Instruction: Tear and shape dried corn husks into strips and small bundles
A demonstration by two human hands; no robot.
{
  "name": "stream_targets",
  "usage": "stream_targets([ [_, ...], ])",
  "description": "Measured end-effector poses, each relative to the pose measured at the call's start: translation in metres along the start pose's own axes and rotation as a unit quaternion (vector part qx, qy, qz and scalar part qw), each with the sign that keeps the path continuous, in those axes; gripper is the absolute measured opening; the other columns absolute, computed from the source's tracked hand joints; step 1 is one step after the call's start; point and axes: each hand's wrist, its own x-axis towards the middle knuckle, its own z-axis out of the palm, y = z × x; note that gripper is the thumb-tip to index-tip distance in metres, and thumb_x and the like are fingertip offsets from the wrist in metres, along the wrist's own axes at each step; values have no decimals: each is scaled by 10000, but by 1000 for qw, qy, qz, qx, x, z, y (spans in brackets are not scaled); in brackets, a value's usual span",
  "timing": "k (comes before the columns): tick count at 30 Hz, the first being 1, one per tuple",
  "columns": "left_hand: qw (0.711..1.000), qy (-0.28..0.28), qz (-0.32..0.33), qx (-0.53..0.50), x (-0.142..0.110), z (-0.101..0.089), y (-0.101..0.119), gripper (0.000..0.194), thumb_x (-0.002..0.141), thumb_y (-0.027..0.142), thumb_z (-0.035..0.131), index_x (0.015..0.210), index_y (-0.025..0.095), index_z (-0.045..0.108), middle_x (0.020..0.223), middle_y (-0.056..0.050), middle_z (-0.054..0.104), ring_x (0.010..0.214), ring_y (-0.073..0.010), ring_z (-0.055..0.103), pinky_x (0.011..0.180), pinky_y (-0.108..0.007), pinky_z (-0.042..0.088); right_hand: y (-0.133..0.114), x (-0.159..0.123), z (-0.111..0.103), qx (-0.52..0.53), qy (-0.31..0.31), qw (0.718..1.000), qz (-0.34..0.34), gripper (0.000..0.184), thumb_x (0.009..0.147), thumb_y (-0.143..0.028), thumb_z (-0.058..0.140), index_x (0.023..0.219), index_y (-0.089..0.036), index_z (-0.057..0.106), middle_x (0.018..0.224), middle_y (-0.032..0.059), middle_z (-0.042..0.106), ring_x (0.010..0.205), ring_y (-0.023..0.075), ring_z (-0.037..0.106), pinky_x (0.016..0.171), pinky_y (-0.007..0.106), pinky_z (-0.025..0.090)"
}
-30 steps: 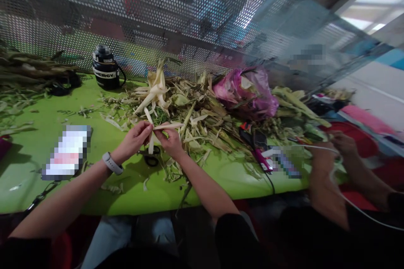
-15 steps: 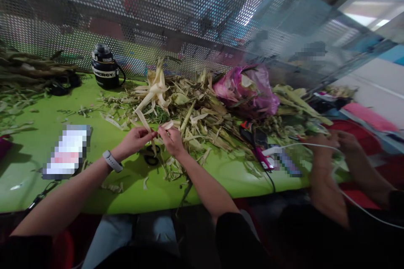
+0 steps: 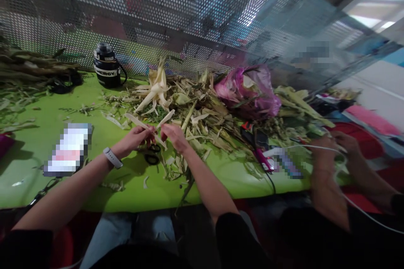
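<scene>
My left hand (image 3: 135, 138) and my right hand (image 3: 175, 135) meet just above the green table (image 3: 47, 126), both pinched on pale leaf strips (image 3: 148, 125) that cross between them. One strip runs up and left from my left fingers, another angles up and right past my right fingers. A watch sits on my left wrist. Black scissors (image 3: 152, 156) lie on the table under my hands. A heap of cut leaves (image 3: 195, 117) lies right behind them.
A black jug (image 3: 106, 66) stands at the back by a perforated metal screen. A pink plastic bag (image 3: 249, 92) sits on the heap. A phone (image 3: 67, 149) lies at left. Another person's hands (image 3: 328, 151) work at the right, near a white cable and tools.
The strips have turned in my fingers: the piece that hung down a second ago now fans out up and sideways. My hands stayed close together over the scissors.
</scene>
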Motion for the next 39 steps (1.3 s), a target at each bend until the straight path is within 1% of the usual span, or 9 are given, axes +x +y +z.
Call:
stream_targets([
  [3, 998, 33, 42, -21, 3, -1, -4, 370, 783, 488, 675, 877, 133, 632, 692, -7, 599, 541, -76, 471, 494, -198, 348, 2, -2, 4, -12, -67, 998, 0, 330, 857, -457, 549, 661, -191, 534, 556, -32, 541, 520, 112, 502, 527, 235, 397],
  [12, 993, 90, 73, 3, 7, -1, -7, 342, 775, 457, 683, 857, 147, 565, 591, 55, 483, 490, -59, 373, 455, -190, 276, -1, -2, 11, -87, -108, 988, -63, 251, 873, -351, 505, 673, -200, 493, 542, -52, 509, 517, 100, 450, 525, 222, 358],
  [17, 995, 75, 68, 1, 9, -7, -7, 362, 744, 461, 710, 851, 133, 600, 638, 33, 543, 546, -71, 443, 503, -190, 341, -2, -4, 11, -66, -119, 990, -48, 257, 863, -359, 515, 662, -200, 493, 534, -52, 506, 504, 100, 458, 513, 220, 366],
  [20, 998, 22, 49, 15, 8, -12, -6, 397, 730, 484, 720, 899, 131, 652, 745, -15, 636, 648, -105, 541, 592, -213, 421, -8, -8, 6, -78, -59, 993, -61, 262, 864, -370, 525, 666, -198, 527, 552, -40, 510, 520, 109, 465, 535, 238, 385],
  [23, 998, -5, 7, 56, 4, -9, -4, 435, 756, 534, 677, 919, 131, 684, 740, -41, 651, 621, -121, 548, 559, -226, 422, -15, -9, -2, -157, 147, 967, -136, 259, 882, -376, 522, 705, -196, 583, 677, 17, 581, 662, 153, 529, 674, 298, 442],
  [25, 995, -37, -6, 90, 1, -3, -3, 451, 782, 571, 628, 860, 131, 687, 666, -33, 618, 556, -117, 507, 501, -224, 386, -15, -7, -5, -211, 232, 933, -177, 242, 896, -369, 523, 764, -197, 630, 835, 69, 647, 853, 196, 574, 845, 360, 443],
  [28, 983, -113, 24, 146, -2, 7, -4, 440, 793, 570, 610, 692, 143, 644, 550, 6, 517, 486, -97, 424, 455, -213, 334, -9, -2, -2, -238, 150, 940, -192, 233, 895, -402, 563, 840, -209, 683, 982, 83, 691, 1020, 222, 579, 981, 412, 391],
  [31, 974, -138, 63, 169, -1, 11, -7, 422, 794, 551, 612, 647, 155, 613, 525, 21, 474, 477, -92, 391, 446, -209, 317, -1, 1, 7, -168, 45, 970, -170, 299, 897, -456, 563, 799, -204, 689, 932, 64, 707, 948, 195, 613, 937, 378, 437],
  [39, 974, -180, 12, 139, -3, 11, -4, 412, 802, 509, 631, 593, 158, 579, 515, 13, 503, 462, -89, 396, 460, -221, 320, -5, -2, 18, -38, 135, 986, -91, 284, 889, -428, 579, 779, -191, 690, 857, 35, 676, 864, 156, 638, 839, 277, 485],
])
